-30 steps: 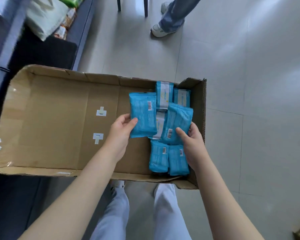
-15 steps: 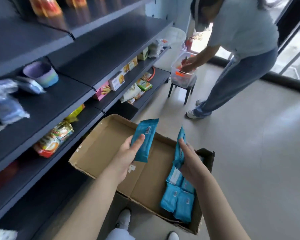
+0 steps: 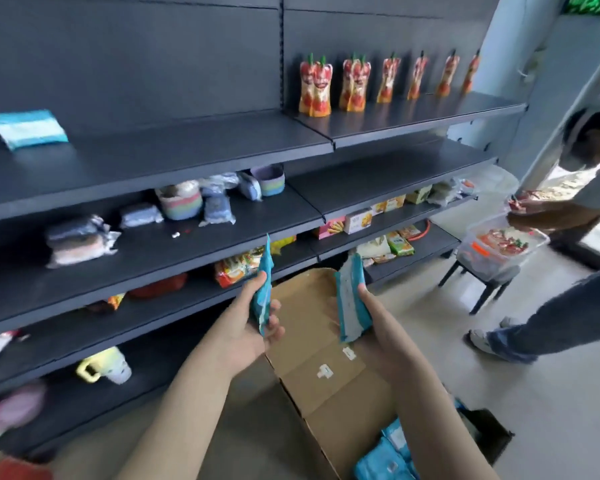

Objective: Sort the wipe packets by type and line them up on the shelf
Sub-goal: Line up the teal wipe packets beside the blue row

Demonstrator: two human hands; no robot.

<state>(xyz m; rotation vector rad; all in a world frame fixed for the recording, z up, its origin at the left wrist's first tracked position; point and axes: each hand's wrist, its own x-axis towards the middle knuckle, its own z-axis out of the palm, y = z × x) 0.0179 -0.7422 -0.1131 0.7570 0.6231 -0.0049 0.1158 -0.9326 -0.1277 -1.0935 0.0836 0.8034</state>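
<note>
Dark shelving (image 3: pixel 194 147); left packet (image 3: pixel 262 296), right packet (image 3: pixel 350 299) upright.

Nothing readable — lettering on packets (image 3: pixel 352 299), pouches (image 3: pixel 315 85) and boxes (image 3: pixel 358 220) is blurred.

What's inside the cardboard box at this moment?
Blue wipe packets at the near end of the box and two white stickers on its bare floor. The right forearm hides part of the pile.

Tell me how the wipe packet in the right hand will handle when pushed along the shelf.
The wipe packet curves a little above the right hand, so probably soft rather than stiff. One hand holds it upright by its lower part, so likely light. Thin-edged, it would probably tip if stood on the shelf.
</note>
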